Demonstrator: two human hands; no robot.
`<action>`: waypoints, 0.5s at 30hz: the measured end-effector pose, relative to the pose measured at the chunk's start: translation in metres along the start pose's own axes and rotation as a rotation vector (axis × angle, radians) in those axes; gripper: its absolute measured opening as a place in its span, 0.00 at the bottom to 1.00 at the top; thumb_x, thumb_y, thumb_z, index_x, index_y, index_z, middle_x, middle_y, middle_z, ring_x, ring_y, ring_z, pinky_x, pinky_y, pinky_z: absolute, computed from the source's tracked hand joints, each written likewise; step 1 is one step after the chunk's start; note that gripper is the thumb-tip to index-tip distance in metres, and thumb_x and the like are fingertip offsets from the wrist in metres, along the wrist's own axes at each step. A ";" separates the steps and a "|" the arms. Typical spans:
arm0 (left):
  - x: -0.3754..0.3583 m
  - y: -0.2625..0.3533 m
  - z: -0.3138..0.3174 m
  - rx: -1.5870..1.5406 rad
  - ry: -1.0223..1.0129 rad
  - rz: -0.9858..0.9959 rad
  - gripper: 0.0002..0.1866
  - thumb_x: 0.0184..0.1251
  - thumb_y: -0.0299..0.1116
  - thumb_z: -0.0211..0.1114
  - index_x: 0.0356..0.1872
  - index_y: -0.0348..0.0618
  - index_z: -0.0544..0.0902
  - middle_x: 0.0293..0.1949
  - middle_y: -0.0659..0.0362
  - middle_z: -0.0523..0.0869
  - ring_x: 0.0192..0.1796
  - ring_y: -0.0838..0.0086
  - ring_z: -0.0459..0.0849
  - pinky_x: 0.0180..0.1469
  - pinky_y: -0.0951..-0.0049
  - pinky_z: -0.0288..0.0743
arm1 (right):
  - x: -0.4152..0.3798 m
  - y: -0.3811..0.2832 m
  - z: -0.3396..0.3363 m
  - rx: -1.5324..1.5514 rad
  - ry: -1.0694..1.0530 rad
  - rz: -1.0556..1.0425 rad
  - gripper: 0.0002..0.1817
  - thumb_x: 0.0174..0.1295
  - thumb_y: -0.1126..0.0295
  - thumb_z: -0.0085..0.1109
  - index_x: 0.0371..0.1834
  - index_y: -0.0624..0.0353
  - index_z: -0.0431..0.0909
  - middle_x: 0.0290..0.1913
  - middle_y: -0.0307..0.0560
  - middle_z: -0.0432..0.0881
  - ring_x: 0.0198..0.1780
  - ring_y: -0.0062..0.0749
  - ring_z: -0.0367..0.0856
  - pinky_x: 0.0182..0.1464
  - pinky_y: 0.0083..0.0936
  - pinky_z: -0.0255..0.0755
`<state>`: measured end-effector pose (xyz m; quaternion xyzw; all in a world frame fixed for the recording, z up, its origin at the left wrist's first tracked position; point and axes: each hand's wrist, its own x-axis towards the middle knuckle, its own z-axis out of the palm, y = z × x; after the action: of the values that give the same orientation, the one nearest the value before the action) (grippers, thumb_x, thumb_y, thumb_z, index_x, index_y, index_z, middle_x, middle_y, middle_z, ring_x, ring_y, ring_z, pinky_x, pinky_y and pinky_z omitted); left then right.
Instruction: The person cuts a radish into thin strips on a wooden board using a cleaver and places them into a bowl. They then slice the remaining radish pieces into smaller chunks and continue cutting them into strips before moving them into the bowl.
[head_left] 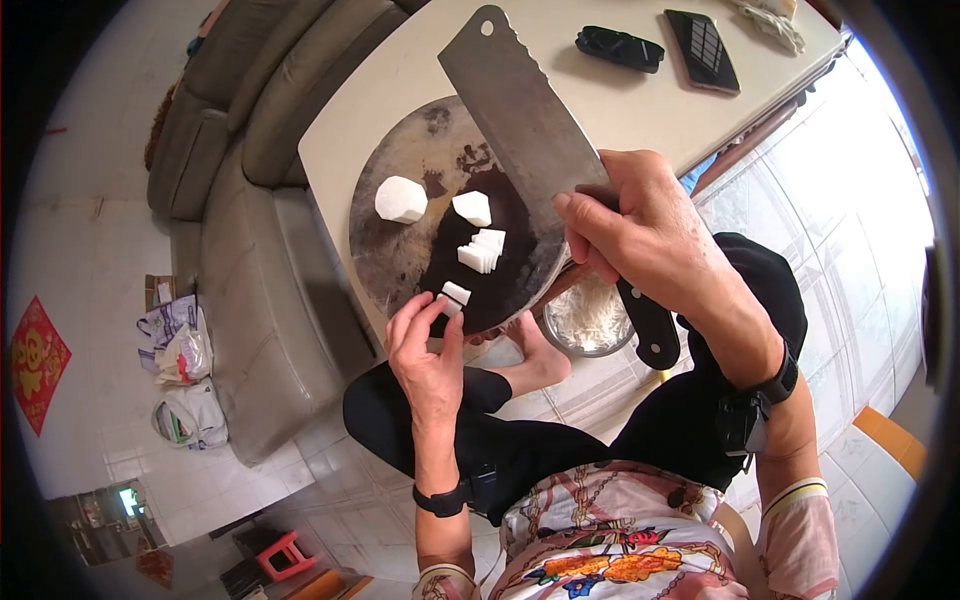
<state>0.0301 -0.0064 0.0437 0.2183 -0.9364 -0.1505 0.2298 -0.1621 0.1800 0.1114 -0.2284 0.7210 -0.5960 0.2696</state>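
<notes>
Left hand pinches white slices at the near board edge, right hand grips the raised cleaver; one stack is sliced, two far chunks remain uncut.

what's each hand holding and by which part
Right hand grips the cleaver by its handle. Left hand pinches white slices by their edges.

Right hand grips cleaver, blade raised over round cutting board. Left hand pinches white slice at board edge. White chunks and stacked slices on board. Bowl below.
</notes>
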 end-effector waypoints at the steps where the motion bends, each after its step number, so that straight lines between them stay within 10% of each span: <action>1: 0.000 -0.001 0.000 -0.037 -0.006 -0.029 0.15 0.54 0.22 0.73 0.44 0.37 0.86 0.49 0.54 0.86 0.53 0.61 0.84 0.58 0.66 0.74 | 0.000 -0.001 0.000 0.001 0.001 0.002 0.18 0.58 0.64 0.55 0.25 0.73 0.75 0.18 0.48 0.78 0.20 0.27 0.78 0.25 0.28 0.72; 15: 0.038 0.016 0.016 -0.081 0.049 0.101 0.19 0.54 0.27 0.75 0.49 0.37 0.84 0.48 0.51 0.86 0.52 0.62 0.83 0.57 0.67 0.74 | -0.003 -0.005 -0.002 0.053 0.014 -0.028 0.18 0.57 0.66 0.56 0.24 0.76 0.73 0.14 0.52 0.71 0.18 0.28 0.73 0.22 0.31 0.68</action>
<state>-0.0133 -0.0080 0.0498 0.1651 -0.9335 -0.1711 0.2685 -0.1614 0.1822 0.1165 -0.2271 0.7036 -0.6203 0.2619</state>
